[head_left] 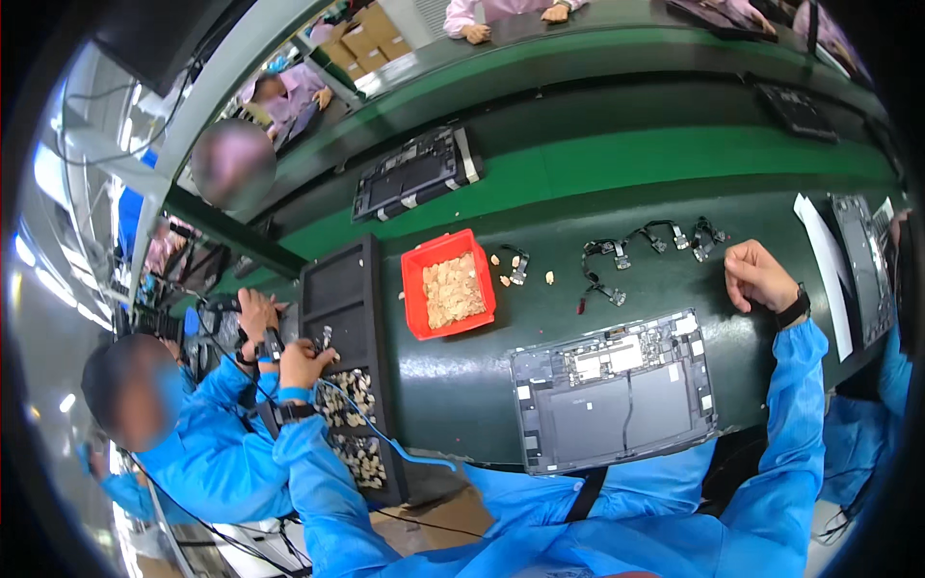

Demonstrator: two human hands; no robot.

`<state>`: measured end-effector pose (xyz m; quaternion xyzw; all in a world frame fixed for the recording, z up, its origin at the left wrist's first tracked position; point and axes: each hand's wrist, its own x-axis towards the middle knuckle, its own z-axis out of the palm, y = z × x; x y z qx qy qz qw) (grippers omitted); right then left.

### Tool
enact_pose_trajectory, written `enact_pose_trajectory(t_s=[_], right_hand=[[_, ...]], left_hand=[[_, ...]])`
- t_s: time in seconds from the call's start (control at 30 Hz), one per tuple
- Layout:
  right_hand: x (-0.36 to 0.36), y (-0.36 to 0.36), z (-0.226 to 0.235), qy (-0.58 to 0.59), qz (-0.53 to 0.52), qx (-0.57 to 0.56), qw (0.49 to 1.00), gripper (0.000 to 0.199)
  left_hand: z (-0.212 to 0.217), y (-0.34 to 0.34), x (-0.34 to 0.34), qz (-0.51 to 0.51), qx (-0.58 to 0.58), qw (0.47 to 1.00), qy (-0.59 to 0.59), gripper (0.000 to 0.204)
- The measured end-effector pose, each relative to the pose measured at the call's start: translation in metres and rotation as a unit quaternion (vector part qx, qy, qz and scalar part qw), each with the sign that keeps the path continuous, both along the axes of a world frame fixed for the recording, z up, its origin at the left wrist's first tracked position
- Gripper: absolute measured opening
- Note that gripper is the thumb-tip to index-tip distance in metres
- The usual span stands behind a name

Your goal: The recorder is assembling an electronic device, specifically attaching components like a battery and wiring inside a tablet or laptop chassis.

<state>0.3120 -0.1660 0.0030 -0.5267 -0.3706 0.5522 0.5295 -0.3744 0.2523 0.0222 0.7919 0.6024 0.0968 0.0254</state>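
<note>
Left hand (304,366) is bent over the left-side tray (337,279); whether it pinches anything I cannot tell. Right hand (759,276) curls loosely at right, its grip unclear. On the green bench (448,390), the opened flat device (617,385) lies near, the red bin (409,289) farther left, short black cables (619,258) beyond the device.

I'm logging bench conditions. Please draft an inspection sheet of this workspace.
Surface: dark green bench, partly covered.
Job's things: opened device at the near edge, internals exposed; black tray of small parts.
Clutter: loose tan pieces beside the red bin.
Hands: left hand at the tray, grip unclear; right hand curled above the bench, apparently empty.
Cables: small dark cables beyond the device; blue cord crossing the tray.
Surroundings: co-worker in blue at left; second opened device farther back.
</note>
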Motion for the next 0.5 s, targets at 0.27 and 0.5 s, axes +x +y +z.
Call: enact_pose_trajectory(t_s=[0.27,0.5], right_hand=[[0.016,0.005,-0.033,-0.037,0.008,0.075,0.996,0.031],[0.032,-0.009,-0.054,-0.053,0.001,0.087,0.995,0.029]], left_hand=[[-0.010,0.003,-0.012,-0.048,0.031,0.998,0.001,0.032],[-0.019,-0.003,0.017,-0.044,0.107,0.992,0.047,0.032]])
